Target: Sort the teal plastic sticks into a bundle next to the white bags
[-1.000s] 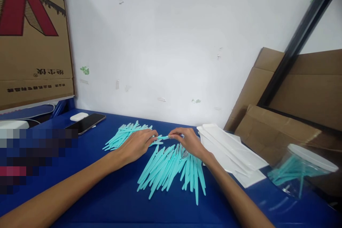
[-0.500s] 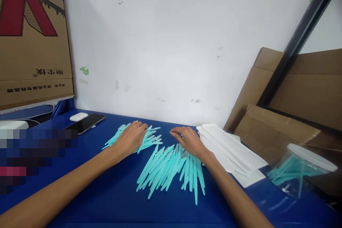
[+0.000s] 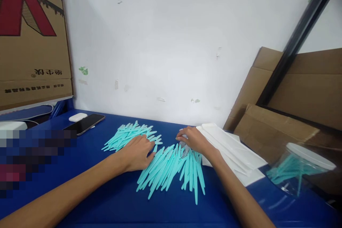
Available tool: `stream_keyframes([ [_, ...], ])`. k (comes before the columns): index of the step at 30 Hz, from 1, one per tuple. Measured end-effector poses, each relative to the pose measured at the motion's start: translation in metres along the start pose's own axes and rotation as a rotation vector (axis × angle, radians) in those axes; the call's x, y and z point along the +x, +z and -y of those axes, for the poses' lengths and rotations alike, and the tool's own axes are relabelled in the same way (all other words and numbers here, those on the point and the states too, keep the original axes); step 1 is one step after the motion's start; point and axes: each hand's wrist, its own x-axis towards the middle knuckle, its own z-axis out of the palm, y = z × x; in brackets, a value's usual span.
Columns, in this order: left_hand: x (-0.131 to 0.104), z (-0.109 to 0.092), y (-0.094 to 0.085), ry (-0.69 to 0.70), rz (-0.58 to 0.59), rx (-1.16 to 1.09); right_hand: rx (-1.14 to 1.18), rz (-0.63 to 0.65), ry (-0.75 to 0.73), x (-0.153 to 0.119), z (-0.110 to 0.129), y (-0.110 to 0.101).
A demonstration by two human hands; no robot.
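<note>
Slim turquoise sticks that look like eyebrow razors lie on the blue table in two spreads: a back-left pile (image 3: 123,137) and a front fan (image 3: 162,167). Between them is my left hand (image 3: 140,153), thumb and fingers closed round a turquoise razor (image 3: 155,148) whose tip shows at the fingertips. My right hand (image 3: 192,139) hovers at the back end of the fan's right part, fingers curled together. Below its fingertips are greyish see-through pieces (image 3: 184,148). What those fingers hold, if anything, is hidden.
White paper-like sleeves (image 3: 229,149) lie right of my right hand. A clear tub (image 3: 299,171) with turquoise sticks and a white lid leans farther right, by cardboard (image 3: 278,128). A phone (image 3: 85,124) and a white case (image 3: 77,117) are back left; a wall stands behind.
My left hand has moved from the back-left pile toward me and right, to the front fan's left edge. My right hand has shifted slightly right and down.
</note>
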Motion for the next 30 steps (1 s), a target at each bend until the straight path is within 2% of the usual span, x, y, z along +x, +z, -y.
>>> stream_keyframes([
  [5,-0.0002,0.0045,-0.0014,-0.014,0.033,0.052,-0.108,0.03,0.044,-0.0021,-0.0044,0.0041],
  [19,0.001,0.0014,-0.0049,-0.018,0.037,0.08,-0.113,0.124,0.083,-0.0057,-0.0029,-0.0025],
  [25,0.0016,0.0021,-0.0054,-0.006,0.003,0.064,-0.14,0.169,0.101,-0.0059,-0.0041,-0.0039],
  [30,0.0036,0.0029,-0.009,-0.035,-0.053,-0.037,-0.115,0.161,0.096,-0.0044,-0.0085,-0.0003],
])
